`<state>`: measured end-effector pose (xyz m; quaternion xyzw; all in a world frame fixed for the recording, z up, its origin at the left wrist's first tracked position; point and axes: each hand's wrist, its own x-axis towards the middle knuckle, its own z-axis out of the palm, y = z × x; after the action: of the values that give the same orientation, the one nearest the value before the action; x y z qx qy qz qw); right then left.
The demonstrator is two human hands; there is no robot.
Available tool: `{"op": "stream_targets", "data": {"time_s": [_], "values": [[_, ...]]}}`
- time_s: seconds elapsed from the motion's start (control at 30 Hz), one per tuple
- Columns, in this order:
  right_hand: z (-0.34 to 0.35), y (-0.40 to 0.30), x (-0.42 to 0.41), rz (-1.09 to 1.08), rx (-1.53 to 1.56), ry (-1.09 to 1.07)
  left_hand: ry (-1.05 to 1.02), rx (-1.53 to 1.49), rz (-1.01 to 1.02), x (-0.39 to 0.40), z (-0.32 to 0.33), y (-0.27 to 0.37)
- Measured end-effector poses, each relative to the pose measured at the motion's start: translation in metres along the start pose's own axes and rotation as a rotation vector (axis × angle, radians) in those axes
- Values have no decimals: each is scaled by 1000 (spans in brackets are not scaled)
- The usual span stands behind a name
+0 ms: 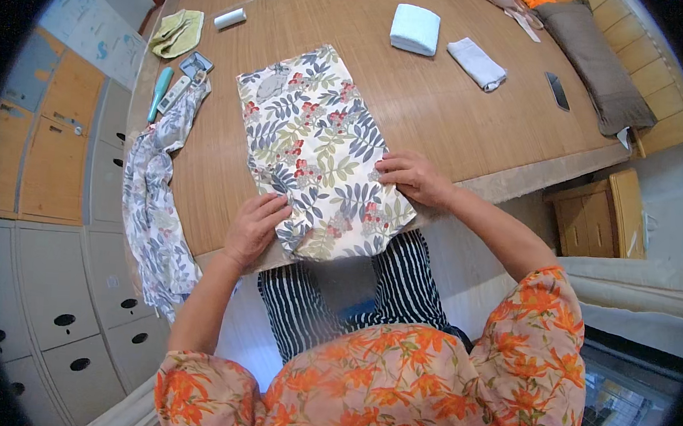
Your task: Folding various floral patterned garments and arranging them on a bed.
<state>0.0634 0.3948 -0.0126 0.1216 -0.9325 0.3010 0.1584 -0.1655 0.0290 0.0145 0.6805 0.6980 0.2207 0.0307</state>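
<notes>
A white cloth printed with blue and green leaves and red berries lies folded into a long panel before me. Its near end reaches over the table's front edge, above my lap. My left hand holds its left side near that end, fingers on top and the thumb hidden. Farther up the opposite side, my right hand grips the right edge, its fingertips on the print and its thumb also out of sight. The cloth is creased beside my left fingers. A grey patch in the print shows near the far left corner.
A similar bunched cloth hangs over the table's left edge. Near it lie a turquoise-handled tool, a small case and a yellow cloth. Beyond are a white roll, folded white towel, grey cloth, phone and brown cushion.
</notes>
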Motion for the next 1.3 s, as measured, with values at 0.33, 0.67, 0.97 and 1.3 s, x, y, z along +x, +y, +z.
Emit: {"op": "stream_targets", "data": {"time_s": [0.33, 0.67, 0.97, 1.3], "values": [[-3, 49, 59, 773, 854, -34, 167, -1067, -856, 25, 11, -60], [-13, 48, 83, 930, 536, 55, 113, -966, -1125, 51, -1, -73], [-4, 35, 83, 358, -57, 40, 72, -863, -1002, 64, -11, -69], [1, 54, 104, 624, 688, 84, 353, -176, -841, 95, 2, -69]]}}
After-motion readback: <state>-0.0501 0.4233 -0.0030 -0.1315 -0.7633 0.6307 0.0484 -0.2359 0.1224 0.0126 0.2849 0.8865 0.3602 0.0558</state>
